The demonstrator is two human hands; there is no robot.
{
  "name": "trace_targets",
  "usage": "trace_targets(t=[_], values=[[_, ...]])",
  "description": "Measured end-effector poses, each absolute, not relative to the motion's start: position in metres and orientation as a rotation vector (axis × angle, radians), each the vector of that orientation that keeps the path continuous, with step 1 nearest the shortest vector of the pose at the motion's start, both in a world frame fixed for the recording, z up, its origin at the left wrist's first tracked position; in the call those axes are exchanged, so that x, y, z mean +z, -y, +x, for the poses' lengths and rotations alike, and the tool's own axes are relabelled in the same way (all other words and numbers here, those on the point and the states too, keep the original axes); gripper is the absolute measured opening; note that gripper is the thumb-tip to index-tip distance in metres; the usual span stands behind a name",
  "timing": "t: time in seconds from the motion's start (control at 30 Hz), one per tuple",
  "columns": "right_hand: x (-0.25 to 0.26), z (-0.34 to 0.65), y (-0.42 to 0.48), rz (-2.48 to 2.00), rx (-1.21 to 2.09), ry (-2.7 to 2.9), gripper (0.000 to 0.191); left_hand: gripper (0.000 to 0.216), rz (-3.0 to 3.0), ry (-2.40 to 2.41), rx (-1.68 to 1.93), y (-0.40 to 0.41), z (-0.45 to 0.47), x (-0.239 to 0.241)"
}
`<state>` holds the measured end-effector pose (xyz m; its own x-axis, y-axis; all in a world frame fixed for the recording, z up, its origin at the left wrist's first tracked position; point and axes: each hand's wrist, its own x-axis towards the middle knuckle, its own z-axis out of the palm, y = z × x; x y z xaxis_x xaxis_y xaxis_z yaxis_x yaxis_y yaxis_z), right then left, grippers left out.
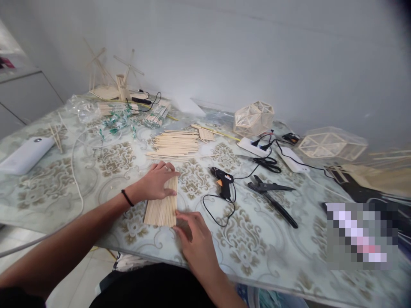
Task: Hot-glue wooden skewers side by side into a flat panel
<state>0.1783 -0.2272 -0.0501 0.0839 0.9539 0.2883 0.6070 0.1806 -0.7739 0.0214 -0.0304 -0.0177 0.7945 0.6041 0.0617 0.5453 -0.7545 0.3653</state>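
A flat row of thin wooden sticks (162, 206) lies side by side on the patterned table (272, 248) near its front edge. My left hand (154, 182) rests on the far end of this row, fingers stretched flat across the sticks, a ring on one finger and a black band at the wrist. My right hand (195, 239) lies at the row's near right corner, fingers extended and touching the stick ends. Neither hand grips anything.
A loose pile of sticks (176, 144) lies further back. A black glue gun (223, 180) with its cord and black pliers (272, 196) sit to the right. Beyond them are a power strip (253, 147), two stick-frame polyhedra (253, 117), stick windmill models (112, 81) and a white device (25, 154).
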Motion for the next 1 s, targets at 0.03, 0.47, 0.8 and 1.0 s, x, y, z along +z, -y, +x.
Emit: trace_targets(t=[0.03,0.47,0.8,1.0], values=[[-0.0500,0.1783,0.2270,-1.519,0.519,1.614,0.031,0.062,2.652,-0.879,0.252,0.0304,0.0217,-0.0176],[-0.0494,0.1788,0.2253,-1.492,0.537,1.587,0.030,0.068,2.627,-0.894,0.246,0.0300,0.0205,-0.0189],[-0.0504,0.1829,0.2272,-1.479,0.637,1.577,0.035,0.070,2.668,-0.911,0.246,0.0297,0.0201,-0.0217],[-0.0472,0.1850,0.2208,-1.501,0.715,1.529,0.032,0.069,2.645,-0.919,0.254,0.0298,0.0219,-0.0200]])
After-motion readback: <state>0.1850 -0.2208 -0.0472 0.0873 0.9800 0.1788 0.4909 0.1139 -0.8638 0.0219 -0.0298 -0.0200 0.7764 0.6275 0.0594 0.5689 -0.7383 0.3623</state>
